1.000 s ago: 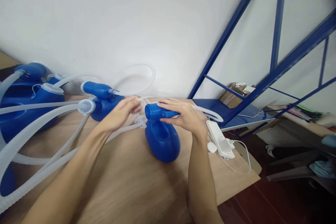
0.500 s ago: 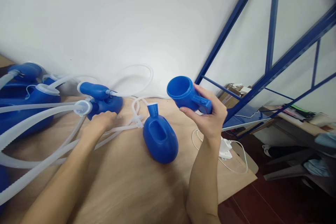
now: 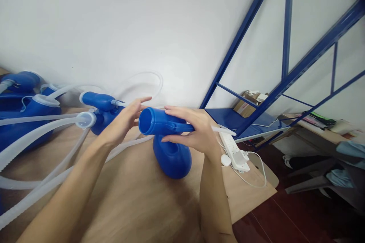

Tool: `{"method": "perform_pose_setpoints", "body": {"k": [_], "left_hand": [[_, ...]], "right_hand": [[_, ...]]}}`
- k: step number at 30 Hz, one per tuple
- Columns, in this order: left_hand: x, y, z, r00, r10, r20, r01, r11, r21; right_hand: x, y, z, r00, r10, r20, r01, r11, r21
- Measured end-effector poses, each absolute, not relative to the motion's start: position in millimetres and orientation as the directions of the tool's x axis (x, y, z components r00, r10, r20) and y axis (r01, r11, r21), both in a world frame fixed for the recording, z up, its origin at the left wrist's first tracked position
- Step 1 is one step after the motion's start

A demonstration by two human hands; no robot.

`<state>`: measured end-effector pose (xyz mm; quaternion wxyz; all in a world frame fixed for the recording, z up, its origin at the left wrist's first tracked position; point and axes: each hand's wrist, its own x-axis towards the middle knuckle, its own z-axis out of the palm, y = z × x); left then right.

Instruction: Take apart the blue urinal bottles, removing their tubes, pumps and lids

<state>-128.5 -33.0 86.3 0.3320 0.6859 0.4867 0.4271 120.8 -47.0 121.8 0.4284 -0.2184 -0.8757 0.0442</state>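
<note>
My right hand (image 3: 195,129) grips a blue handled cup (image 3: 159,121), holding it on its side with the round mouth pointing left. Close by that mouth, my left hand (image 3: 128,117) has its fingers stretched out; some fingertips are hidden behind the cup, so I cannot tell whether they touch it. Below the cup stands a blue plastic bottle (image 3: 173,159) with a grip recess; its neck is hidden by the cup and my right hand.
More blue bottles (image 3: 42,112) with clear tubes (image 3: 34,136) fill the left of the wooden table (image 3: 134,205). A white power strip (image 3: 234,152) lies at the right, near the table edge. Beyond it rises a blue metal rack (image 3: 286,26) against the wall.
My right hand has brought the cup left and down, turning it sideways over the bottle. My left hand has lifted from the tubes, moved right and spread its fingers.
</note>
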Motion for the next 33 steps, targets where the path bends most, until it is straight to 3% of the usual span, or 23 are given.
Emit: {"method": "perform_pose_setpoints", "body": {"k": [2, 4, 7, 9, 14, 18, 20, 23, 25, 27, 30, 33], "left_hand": [[-131.4, -44.2, 97.9, 0.251, 0.926, 0.283, 0.239, -0.343, 0.908], [-133.3, -54.7, 106.5, 0.252, 0.912, 0.325, 0.275, -0.389, 0.879], [-136.4, -63.8, 114.1, 0.094, 0.907, 0.411, 0.432, -0.409, 0.804], [-141.3, -65.5, 117.1, -0.035, 0.887, 0.46, 0.388, -0.412, 0.825], [-153.6, -65.3, 120.8, -0.175, 0.874, 0.454, 0.237, -0.41, 0.881], [-150.6, -66.6, 120.8, -0.184, 0.846, 0.501, 0.213, -0.463, 0.86], [-147.3, -68.2, 121.2, -0.188, 0.806, 0.561, 0.245, -0.515, 0.821], [-143.1, -71.7, 122.7, -0.184, 0.746, 0.64, 0.312, -0.573, 0.758], [-141.1, -73.7, 123.8, -0.214, 0.707, 0.674, 0.325, -0.599, 0.732], [-140.0, -74.3, 124.1, -0.254, 0.688, 0.68, 0.31, -0.608, 0.731], [-140.3, -72.1, 122.7, -0.288, 0.678, 0.676, 0.272, -0.619, 0.737], [-142.1, -68.9, 120.4, -0.291, 0.678, 0.675, 0.254, -0.626, 0.737]], "right_hand": [[114.7, -39.4, 114.8, -0.56, 0.498, 0.662, 0.373, 0.865, -0.336], [108.2, -33.9, 108.5, -0.539, 0.545, 0.643, 0.354, 0.838, -0.414], [105.6, -28.4, 103.7, -0.461, 0.57, 0.68, 0.3, 0.821, -0.486], [111.8, -24.7, 103.4, -0.433, 0.588, 0.683, 0.317, 0.809, -0.495], [127.0, -17.1, 105.0, -0.498, 0.581, 0.644, 0.385, 0.814, -0.436], [110.4, -20.4, 104.2, -0.304, 0.491, 0.816, 0.532, 0.798, -0.282], [100.8, -24.4, 104.2, -0.192, 0.488, 0.852, 0.63, 0.726, -0.274], [95.6, -29.4, 105.7, -0.155, 0.523, 0.838, 0.722, 0.639, -0.266], [97.2, -30.0, 107.0, -0.162, 0.618, 0.769, 0.71, 0.614, -0.344], [99.3, -27.3, 107.2, -0.232, 0.756, 0.612, 0.599, 0.607, -0.522], [97.6, -18.6, 103.4, -0.387, 0.829, 0.403, 0.29, 0.525, -0.8], [89.5, -9.5, 95.9, -0.415, 0.837, 0.357, 0.018, 0.399, -0.917]]}}
